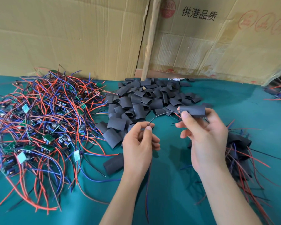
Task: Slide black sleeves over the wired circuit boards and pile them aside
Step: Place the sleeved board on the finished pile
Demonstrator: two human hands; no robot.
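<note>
Cardboard sheets [68,34] are standing along the back of a green-covered desk [169,184], filling the upper half of the frame. Right of centre, the right hand [206,135] is pinching a black sleeve [192,111] between thumb and fingers, with the board apparently inside it, though that part is hidden. Just left of it, the left hand [139,143] is pinching a thin black wire [161,115] that is arching up into the sleeve's left end. Judging by this, one sleeving is under way or nearly seated. Behind the hands, a heap of empty sleeves [146,101] is lying at centre frame. At left, a big tangle of unsleeved wired boards [39,119] is waiting, so most of the work seems to be remaining. At lower right, just beside the right wrist, a smaller pile of sleeved boards [238,151] is gathering.
</note>
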